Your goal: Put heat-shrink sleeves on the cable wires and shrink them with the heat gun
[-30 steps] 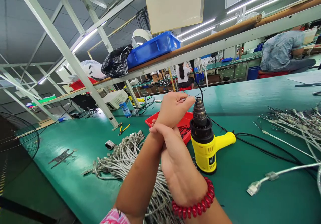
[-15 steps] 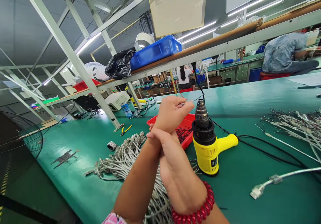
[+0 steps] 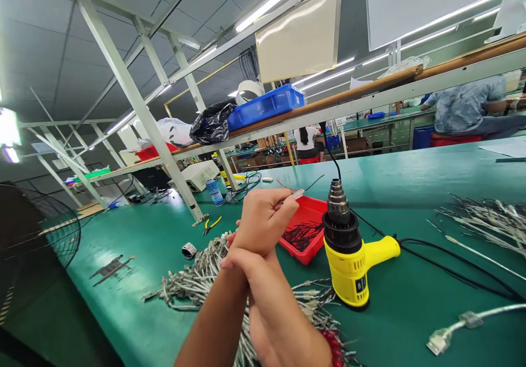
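My left hand (image 3: 263, 219) is closed, its back toward me, above the bundle of cables. From between its thumb and fingers pokes a small clear cable end (image 3: 298, 194). A thin dark wire runs beyond that tip; whether they are joined I cannot tell. My right hand (image 3: 250, 268) is wrapped round my left wrist, thumb on top, with its other fingers mostly hidden behind. Beneath my forearms lies a heap of silvery braided cables (image 3: 197, 279). Just past the fist sits a red tray (image 3: 306, 211) holding short black pieces. A yellow heat gun (image 3: 349, 268) stands nozzle up to the right.
Yellow-handled pliers (image 3: 212, 224), a tape roll (image 3: 189, 250) and a blue can (image 3: 214, 193) are on the left. At right lie a USB cable (image 3: 439, 340), black cord and more cables (image 3: 489, 213). A shelf with a blue bin (image 3: 267, 107) crosses above. Two people sit farther off.
Both hands have shifted left and slightly down in the view, still joined at the wrist. More of the red tray shows, and the clear cable end now sticks out of my left hand.
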The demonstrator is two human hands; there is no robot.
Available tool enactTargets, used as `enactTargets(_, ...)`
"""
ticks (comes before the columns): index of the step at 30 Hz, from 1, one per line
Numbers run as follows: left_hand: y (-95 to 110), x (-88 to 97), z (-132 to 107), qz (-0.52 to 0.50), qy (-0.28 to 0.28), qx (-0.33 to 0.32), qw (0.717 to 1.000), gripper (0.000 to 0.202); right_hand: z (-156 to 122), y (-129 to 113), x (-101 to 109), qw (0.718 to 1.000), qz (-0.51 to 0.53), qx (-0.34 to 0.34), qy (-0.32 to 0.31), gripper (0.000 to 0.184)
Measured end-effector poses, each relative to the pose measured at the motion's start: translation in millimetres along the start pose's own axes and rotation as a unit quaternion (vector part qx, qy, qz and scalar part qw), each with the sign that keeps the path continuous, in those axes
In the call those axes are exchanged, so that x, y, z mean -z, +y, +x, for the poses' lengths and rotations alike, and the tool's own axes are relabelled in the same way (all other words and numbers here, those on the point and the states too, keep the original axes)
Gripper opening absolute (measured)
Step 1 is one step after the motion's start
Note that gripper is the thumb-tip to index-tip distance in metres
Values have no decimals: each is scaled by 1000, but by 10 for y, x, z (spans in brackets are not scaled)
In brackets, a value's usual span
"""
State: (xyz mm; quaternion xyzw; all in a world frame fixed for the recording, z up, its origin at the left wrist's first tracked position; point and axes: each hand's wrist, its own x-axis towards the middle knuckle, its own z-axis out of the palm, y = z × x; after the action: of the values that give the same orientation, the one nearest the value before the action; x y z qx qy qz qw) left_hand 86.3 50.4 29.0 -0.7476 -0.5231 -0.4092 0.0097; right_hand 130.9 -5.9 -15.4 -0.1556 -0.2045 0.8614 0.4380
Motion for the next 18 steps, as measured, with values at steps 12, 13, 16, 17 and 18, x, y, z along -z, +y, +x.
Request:
enactTargets(12, -179, -322, 239, -412, -113, 19, 904, 43, 206, -95, 107, 997, -6, 80, 24, 70)
enactTargets(13, -181, -348, 268, -420, -117, 31, 899, 43, 215, -114, 115, 996, 0, 86, 19, 70)
enactTargets(16, -185, -380, 331, -437, -130, 65, 888, 40, 224, -151, 125, 995, 10, 101, 9, 69)
enactTargets(17, -189, -379, 344, -442, -134, 76, 884, 39, 223, -155, 126, 995, 11, 100, 10, 68)
enactTargets(18, -194, -375, 354, -446, -140, 85, 880, 38, 222, -157, 127, 995, 13, 96, 12, 68)
